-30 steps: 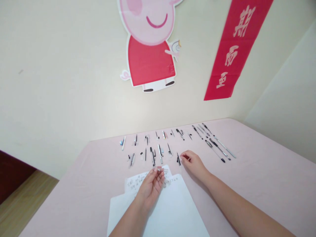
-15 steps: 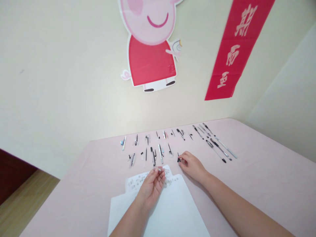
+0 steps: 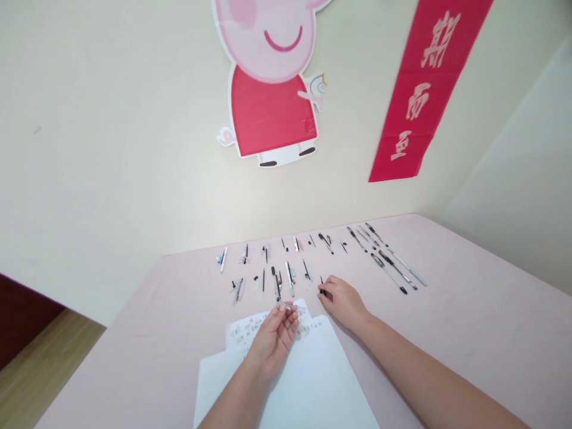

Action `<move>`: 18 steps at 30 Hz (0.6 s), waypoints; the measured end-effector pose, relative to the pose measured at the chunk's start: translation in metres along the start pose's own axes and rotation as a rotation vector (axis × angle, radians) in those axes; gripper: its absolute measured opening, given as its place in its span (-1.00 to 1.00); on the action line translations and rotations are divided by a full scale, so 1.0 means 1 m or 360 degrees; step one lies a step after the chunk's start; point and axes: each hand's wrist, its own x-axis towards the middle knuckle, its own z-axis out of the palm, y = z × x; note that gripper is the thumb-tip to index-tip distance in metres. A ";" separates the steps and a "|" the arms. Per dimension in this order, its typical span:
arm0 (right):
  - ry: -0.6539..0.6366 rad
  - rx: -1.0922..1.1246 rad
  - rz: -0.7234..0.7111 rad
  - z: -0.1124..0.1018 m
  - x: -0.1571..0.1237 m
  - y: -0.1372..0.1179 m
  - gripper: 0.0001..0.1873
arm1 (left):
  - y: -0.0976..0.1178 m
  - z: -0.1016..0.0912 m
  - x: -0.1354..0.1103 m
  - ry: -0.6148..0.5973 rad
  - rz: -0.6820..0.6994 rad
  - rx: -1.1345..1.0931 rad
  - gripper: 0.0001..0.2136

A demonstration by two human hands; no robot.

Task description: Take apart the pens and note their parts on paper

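Note:
Above the sheets of paper, my left hand (image 3: 276,336) pinches a clear pen barrel (image 3: 298,308) between thumb and fingers, palm turned up. My right hand (image 3: 343,302) rests on the table to the right of the paper. Its fingertips are closed around a small black pen part (image 3: 322,288), mostly covered by the fingers. A thin dark tip sticks up just beyond them. Handwriting marks the upper sheet (image 3: 243,329), and a blank white sheet (image 3: 322,381) overlaps it under my left hand.
Taken-apart pens lie in two rows on the pink tablecloth (image 3: 147,333), among them a white pen (image 3: 224,260) and a black-capped pen (image 3: 276,283). Several whole pens (image 3: 388,273) lie at the right. A wall stands behind the table, with a cartoon pig cutout (image 3: 273,113) and red banner (image 3: 415,101).
My right hand's fingers have shifted slightly left and closed over the black pen parts, hiding more of them. My left hand keeps the clear barrel in the same place.

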 end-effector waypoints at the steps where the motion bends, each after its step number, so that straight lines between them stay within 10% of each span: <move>1: 0.0006 -0.0020 -0.0012 0.000 0.000 0.000 -0.82 | 0.000 0.000 0.000 0.0005 -0.0002 0.0000 -0.90; 18: 0.0091 0.0313 -0.0224 -0.003 0.002 -0.002 -0.80 | -0.001 -0.004 0.002 -0.0022 -0.0003 -0.0007 -0.89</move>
